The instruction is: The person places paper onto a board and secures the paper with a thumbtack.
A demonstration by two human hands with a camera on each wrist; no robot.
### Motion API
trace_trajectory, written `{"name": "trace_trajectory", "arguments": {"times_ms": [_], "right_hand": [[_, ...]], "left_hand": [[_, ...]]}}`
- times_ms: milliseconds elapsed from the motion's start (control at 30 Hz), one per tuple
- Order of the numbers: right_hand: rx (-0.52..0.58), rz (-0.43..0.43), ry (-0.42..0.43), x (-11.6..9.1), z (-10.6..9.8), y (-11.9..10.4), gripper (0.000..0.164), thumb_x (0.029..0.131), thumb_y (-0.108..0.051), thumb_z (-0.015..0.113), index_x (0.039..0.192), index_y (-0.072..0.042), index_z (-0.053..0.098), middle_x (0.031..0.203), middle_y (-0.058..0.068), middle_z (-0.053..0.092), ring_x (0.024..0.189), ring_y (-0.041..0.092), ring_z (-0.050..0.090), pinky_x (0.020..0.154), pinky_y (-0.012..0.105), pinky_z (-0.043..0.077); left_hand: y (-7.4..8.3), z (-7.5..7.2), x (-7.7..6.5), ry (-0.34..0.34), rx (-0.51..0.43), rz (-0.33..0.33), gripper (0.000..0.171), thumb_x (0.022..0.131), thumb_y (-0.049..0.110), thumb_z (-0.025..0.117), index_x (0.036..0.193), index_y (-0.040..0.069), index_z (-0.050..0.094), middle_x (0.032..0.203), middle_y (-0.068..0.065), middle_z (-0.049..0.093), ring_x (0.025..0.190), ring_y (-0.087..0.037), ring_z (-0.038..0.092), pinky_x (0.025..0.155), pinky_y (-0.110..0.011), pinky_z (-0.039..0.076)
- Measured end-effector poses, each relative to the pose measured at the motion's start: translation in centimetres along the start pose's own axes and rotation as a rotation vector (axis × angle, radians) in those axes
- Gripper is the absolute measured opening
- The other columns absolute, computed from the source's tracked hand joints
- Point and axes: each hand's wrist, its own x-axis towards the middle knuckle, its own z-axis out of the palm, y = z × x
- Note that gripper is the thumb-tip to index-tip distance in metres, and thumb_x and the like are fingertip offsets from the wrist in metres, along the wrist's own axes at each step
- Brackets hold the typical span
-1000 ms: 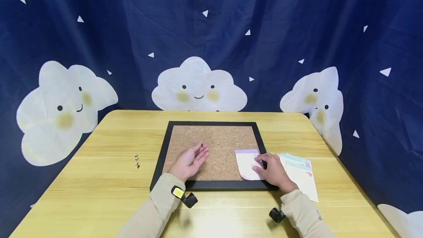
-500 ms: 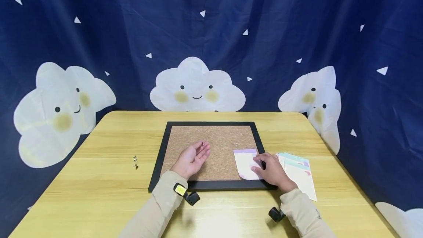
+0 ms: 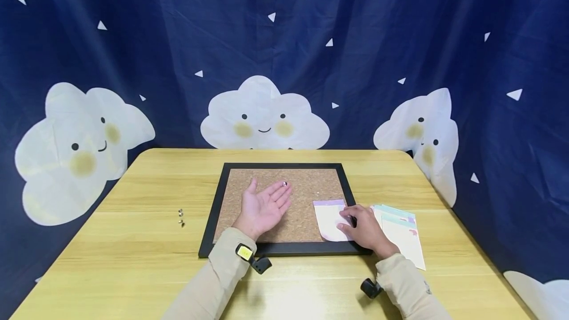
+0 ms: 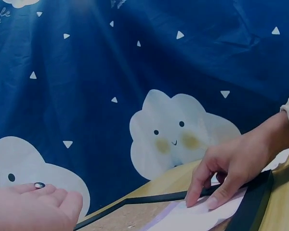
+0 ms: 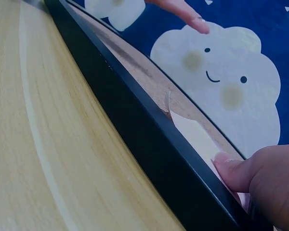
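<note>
My left hand is palm up over the corkboard, fingers extended. A small shiny metal thumbtack lies loose on its fingertips; in the left wrist view the thumbtack looks like a dark, glossy disc. On the board's right front corner is a white note sheet with a purple top strip. My right hand rests on that sheet, its thumb and fingers pressing the paper with a gap between them. Seen from the right wrist, the near edge of the sheet curls up beside the black frame.
Several small metal tacks lie on the wooden table left of the board. More note sheets with mint strips overlap at the right. A dark blue curtain with clouds hangs behind the table.
My left hand has turned and uncurled from a loose pinch to a flat palm, the thumbtack now on the fingertips. The right hand has stayed on the sheet.
</note>
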Motion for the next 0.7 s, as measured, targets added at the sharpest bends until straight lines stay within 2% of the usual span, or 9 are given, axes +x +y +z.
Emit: {"name": "trace_trajectory", "arguments": {"times_ms": [133,367,500,700], "right_hand": [[-0.003,-0.007,0.003,0.0,-0.1,0.1,0.025,0.08,-0.007,0.079,0.101,0.003,0.072,0.108,0.019,0.066,0.105,0.037,0.06,0.092,0.054,0.034],[-0.01,0.002,-0.004,0.1,0.0,0.3,0.025,0.08,-0.008,0.079,0.101,0.004,0.072,0.11,0.019,0.066,0.106,0.038,0.059,0.095,0.058,0.031],[-0.019,0.012,-0.017,0.1,0.1,0.2,0.026,0.081,-0.009,0.078,0.102,0.004,0.072,0.112,0.02,0.065,0.107,0.039,0.059,0.097,0.061,0.029],[-0.015,0.04,-0.037,0.1,0.0,-0.1,0.027,0.082,-0.009,0.077,0.103,0.005,0.072,0.114,0.021,0.065,0.109,0.039,0.058,0.098,0.061,0.027]], "left_hand": [[-0.1,0.3,0.2,-0.053,-0.042,-0.027,0.085,0.098,0.063,0.011,0.153,-0.001,0.004,0.161,-0.017,0.004,0.147,-0.03,0.009,0.118,-0.039,0.007],[-0.8,0.8,1.0,-0.07,-0.033,-0.049,0.082,0.1,0.059,0.012,0.152,-0.004,0.005,0.161,-0.018,0.001,0.147,-0.03,0.006,0.118,-0.039,0.01],[-1.1,0.9,1.7,-0.05,-0.015,-0.042,0.079,0.102,0.055,0.014,0.152,-0.006,0.007,0.16,-0.02,0.002,0.147,-0.031,0.007,0.117,-0.039,0.013],[-1.6,0.8,2.9,0.028,0.034,-0.05,0.064,0.106,0.038,0.02,0.149,-0.01,0.016,0.157,-0.025,0.014,0.144,-0.033,0.018,0.115,-0.04,0.02]]}}
